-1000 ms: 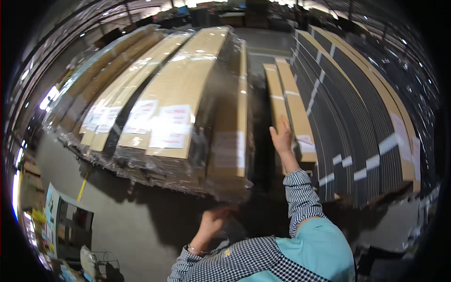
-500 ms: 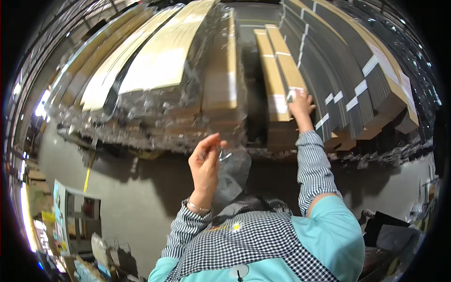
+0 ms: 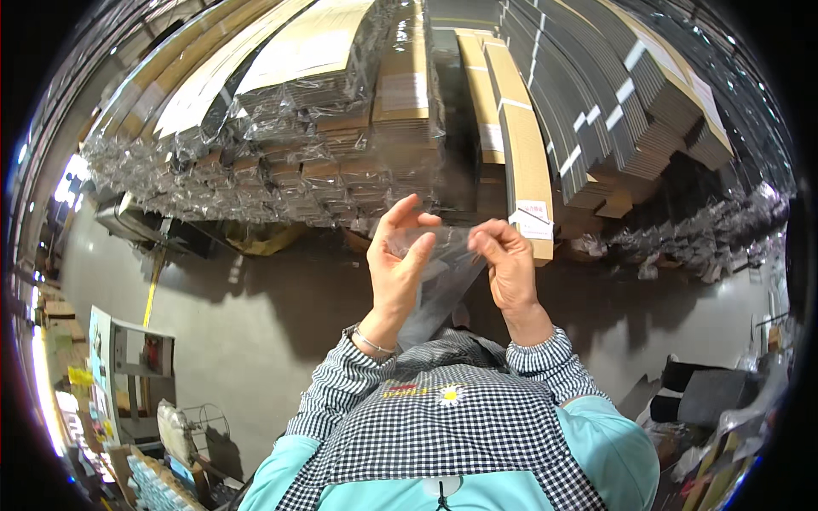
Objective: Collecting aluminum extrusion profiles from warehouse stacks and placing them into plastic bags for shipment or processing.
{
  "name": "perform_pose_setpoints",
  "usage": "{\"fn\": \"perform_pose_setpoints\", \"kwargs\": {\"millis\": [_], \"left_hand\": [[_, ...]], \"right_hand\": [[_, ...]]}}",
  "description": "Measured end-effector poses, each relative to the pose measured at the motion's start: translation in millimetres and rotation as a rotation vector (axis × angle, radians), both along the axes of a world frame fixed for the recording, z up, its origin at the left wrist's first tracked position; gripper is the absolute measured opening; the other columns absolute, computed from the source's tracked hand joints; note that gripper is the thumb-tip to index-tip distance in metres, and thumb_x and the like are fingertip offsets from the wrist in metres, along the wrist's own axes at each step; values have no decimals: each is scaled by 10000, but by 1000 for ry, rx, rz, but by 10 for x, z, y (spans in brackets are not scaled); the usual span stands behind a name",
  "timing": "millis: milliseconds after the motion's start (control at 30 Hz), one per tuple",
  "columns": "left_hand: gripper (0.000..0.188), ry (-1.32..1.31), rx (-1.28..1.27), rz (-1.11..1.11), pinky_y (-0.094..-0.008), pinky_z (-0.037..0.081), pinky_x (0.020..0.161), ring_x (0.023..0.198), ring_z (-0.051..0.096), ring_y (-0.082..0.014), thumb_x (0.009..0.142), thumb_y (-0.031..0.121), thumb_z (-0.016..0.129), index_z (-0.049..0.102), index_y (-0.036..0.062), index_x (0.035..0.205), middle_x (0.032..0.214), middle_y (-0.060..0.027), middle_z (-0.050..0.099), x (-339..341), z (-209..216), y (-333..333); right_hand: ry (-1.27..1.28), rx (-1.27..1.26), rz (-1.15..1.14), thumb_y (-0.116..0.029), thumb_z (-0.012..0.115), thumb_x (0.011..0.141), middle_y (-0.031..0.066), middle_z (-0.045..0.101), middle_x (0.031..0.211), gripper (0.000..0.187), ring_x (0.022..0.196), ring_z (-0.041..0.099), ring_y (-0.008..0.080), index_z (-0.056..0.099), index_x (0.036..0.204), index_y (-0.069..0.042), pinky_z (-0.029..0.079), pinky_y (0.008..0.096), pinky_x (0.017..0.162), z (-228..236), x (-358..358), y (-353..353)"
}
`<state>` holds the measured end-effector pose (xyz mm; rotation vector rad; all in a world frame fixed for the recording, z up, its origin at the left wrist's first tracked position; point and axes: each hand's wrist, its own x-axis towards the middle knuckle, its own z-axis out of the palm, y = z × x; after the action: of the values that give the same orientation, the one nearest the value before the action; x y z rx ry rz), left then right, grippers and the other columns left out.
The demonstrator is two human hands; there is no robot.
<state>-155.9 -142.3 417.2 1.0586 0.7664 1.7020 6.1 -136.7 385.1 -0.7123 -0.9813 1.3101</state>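
Observation:
A clear plastic bag (image 3: 443,272) hangs between my two hands in front of my apron. My left hand (image 3: 396,272) holds its left side, thumb and fingers curved around the film. At the upper right of the bag, my right hand (image 3: 509,268) pinches the edge between thumb and fingertips. Just beyond the right hand lies a long, narrow cardboard bundle (image 3: 521,153) with a white band. A white label (image 3: 532,220) with a red mark is on its near end, which juts out past the neighbouring stacks.
Film-wrapped stacks of long cardboard (image 3: 298,153) stand ahead on the left. Dark banded cardboard stacks (image 3: 630,111) rise on the right, with crumpled wrap below them. Grey floor (image 3: 256,341) shows nearer me, with a white cabinet (image 3: 128,375) at the left.
My right hand has left the narrow cardboard bundle and come back to the plastic bag's edge. The bundle's near end now reaches closer to me. My left hand has risen slightly with the bag.

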Motion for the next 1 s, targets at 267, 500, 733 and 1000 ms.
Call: {"fn": "perform_pose_setpoints", "kwargs": {"millis": [267, 500, 733, 1000], "left_hand": [[80, -20, -170, -220, -177, 306, 580, 643, 403, -2, 928, 108, 679, 623, 52, 922, 770, 78, 555, -65, -398, -23], [199, -461, -207, -990, -212, 401, 573, 650, 481, -77, 1011, 273, 542, 528, 87, 942, 927, -95, 665, 92, -745, 165], [215, 1282, 222, -707, -350, 540, 747, 871, 691, -269, 882, 70, 564, 687, 71, 1058, 979, -102, 705, 602, -1495, 665], [89, 1093, 320, -586, -359, 529, 762, 885, 647, -284, 799, 38, 693, 702, 54, 886, 948, -77, 604, 1086, -1071, 995]], "right_hand": [[253, 234, 94, -241, 610, 974, 51, 556, 898, 302, 851, 497, 142, 515, 746, -68, 389, 291, 862, -10, 38, -279], [317, -10, 257, -262, 663, 908, 45, 528, 675, 293, 795, 508, 204, 520, 729, -80, 403, 337, 831, -289, 610, -334], [-1293, 104, 7, -189, 638, 873, 109, 634, 788, 164, 840, 567, 264, 640, 794, -45, 445, 404, 829, -1233, 1858, -251], [-876, 191, -336, -65, 531, 831, 64, 513, 734, 69, 675, 522, 189, 527, 782, -17, 416, 293, 626, -1172, 2108, 157]]}}
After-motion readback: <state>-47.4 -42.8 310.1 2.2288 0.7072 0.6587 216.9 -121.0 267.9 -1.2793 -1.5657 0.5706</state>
